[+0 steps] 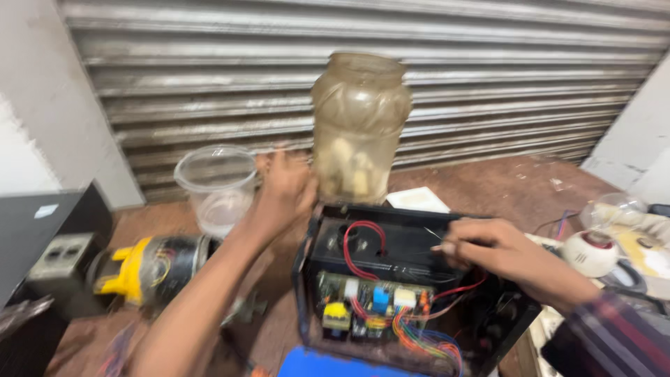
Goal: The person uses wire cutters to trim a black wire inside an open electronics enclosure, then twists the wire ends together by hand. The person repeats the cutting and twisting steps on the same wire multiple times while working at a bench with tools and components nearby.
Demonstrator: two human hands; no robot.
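Left hand (283, 192) spread open against the side of a cloudy jar (360, 126), touching, not clamped. Right hand (499, 255) pinched shut on a thin wire (433, 234) (blurred) above the open black box (412, 286).

Best done slowly: steady the jar before letting go, keep the wire off the circuit board (373, 307).

Counted: one jar, one clear tub (218, 185), one box, one board.

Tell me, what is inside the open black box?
Inside the open black box: a circuit board, red wires and coloured wires. The right hand covers part of the interior.
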